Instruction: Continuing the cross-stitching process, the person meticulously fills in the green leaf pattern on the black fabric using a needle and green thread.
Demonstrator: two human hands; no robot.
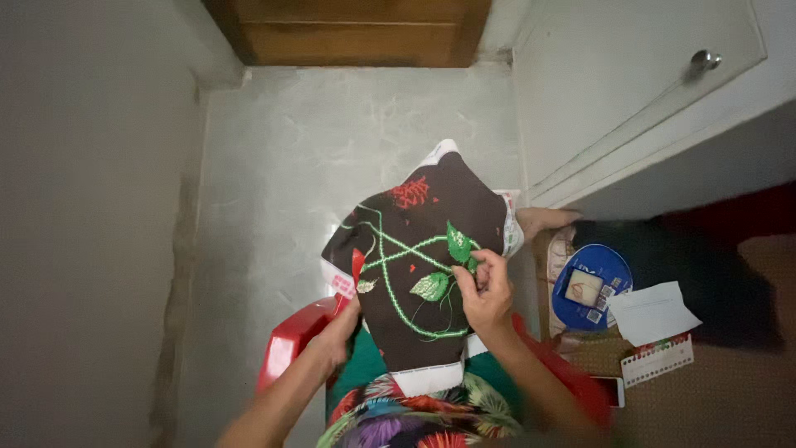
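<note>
1. Pinching at the stitching, your right hand (pixel 485 290) has its fingertips pressed together on the green embroidered leaf (pixel 458 243) at the right side of the dark cross-stitch cloth (pixel 431 216).
2. Your left hand (pixel 342 325) is closed on the cloth's lower left edge, fingers curled under the fabric, thumb on top.
3. That cloth sits held up over your lap, above the red plastic chair (pixel 290 336), with green vine lines crossing it, a second pale leaf (pixel 431 286) just beside your right fingers, and a red motif (pixel 410 192) near the top.
4. Off to your right, a round blue tin (pixel 590 286) rests on a woven surface, touching a white sheet of paper (pixel 655 311), with a thread card (pixel 657 359) just below it.
5. Ahead lies the grey concrete floor (pixel 315 149), running to a wooden door (pixel 356 31).
</note>
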